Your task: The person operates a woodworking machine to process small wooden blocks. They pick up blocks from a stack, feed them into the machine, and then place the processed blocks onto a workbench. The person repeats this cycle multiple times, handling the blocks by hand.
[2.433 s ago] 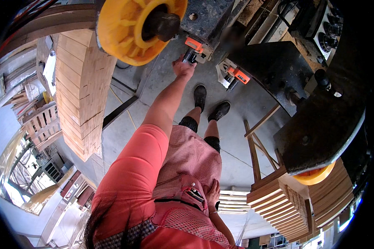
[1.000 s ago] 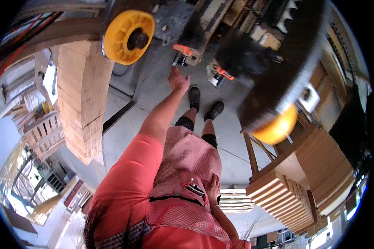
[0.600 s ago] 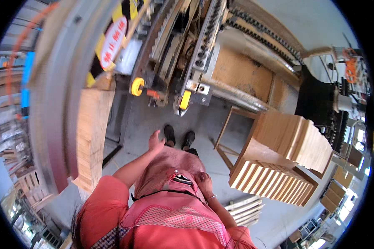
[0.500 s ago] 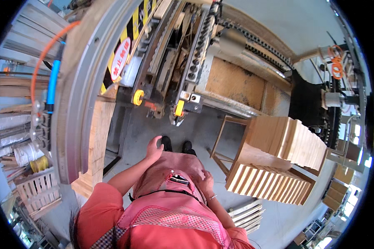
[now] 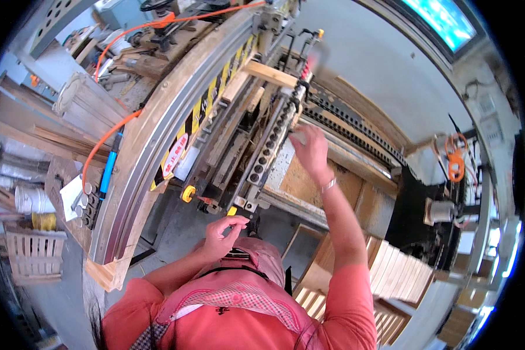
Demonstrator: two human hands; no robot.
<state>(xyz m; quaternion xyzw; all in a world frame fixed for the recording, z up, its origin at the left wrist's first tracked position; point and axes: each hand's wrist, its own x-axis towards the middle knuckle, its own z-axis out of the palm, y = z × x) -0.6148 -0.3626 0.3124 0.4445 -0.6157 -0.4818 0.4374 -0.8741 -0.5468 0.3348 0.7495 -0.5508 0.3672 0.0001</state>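
Observation:
My right hand (image 5: 312, 150) is stretched forward over the machine, fingers bent and apart, beside a long metal rail with round holes (image 5: 270, 149). Whether its fingertips touch the rail I cannot tell. I see nothing held in it. My left hand (image 5: 223, 238) hovers in front of my apron, close to the rail's near end and a small yellow part (image 5: 232, 211). Its fingers are loosely bent with the thumb apart, and no object shows in them. A short wooden bar (image 5: 270, 74) lies across the far part of the rails.
A metal-edged beam (image 5: 151, 125) with a striped warning band runs along the left. Stacked wooden pieces (image 5: 399, 271) stand at the lower right. A yellow knob (image 5: 188, 193) sticks out at the machine's near end. An orange hose (image 5: 102, 146) hangs at the left.
My right hand has gone from my apron forward to the rail. My left hand has moved right and nearer the rail's end. The view has shifted, showing more of the machine's far end and a screen.

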